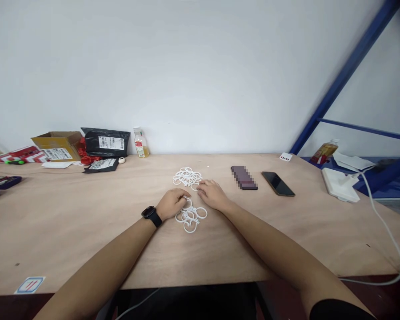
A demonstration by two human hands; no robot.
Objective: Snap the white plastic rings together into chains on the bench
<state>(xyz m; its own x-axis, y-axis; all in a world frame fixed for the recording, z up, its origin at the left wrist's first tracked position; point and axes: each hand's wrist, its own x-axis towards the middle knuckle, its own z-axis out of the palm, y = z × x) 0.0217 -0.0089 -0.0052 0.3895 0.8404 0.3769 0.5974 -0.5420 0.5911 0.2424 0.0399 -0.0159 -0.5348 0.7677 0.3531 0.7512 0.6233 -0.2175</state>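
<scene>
Both my hands rest on a wooden table among white plastic rings. A loose pile of rings lies just beyond my fingers. A smaller linked cluster of rings lies between my wrists, nearer to me. My left hand, with a black watch on the wrist, has its fingers curled over a ring at the top of that cluster. My right hand lies knuckles up, fingertips curled at the edge of the far pile, touching a ring there.
A dark phone and a blurred dark case lie to the right. A white power strip with a cable sits at the far right. A cardboard box, black parcels and a bottle stand at the back left.
</scene>
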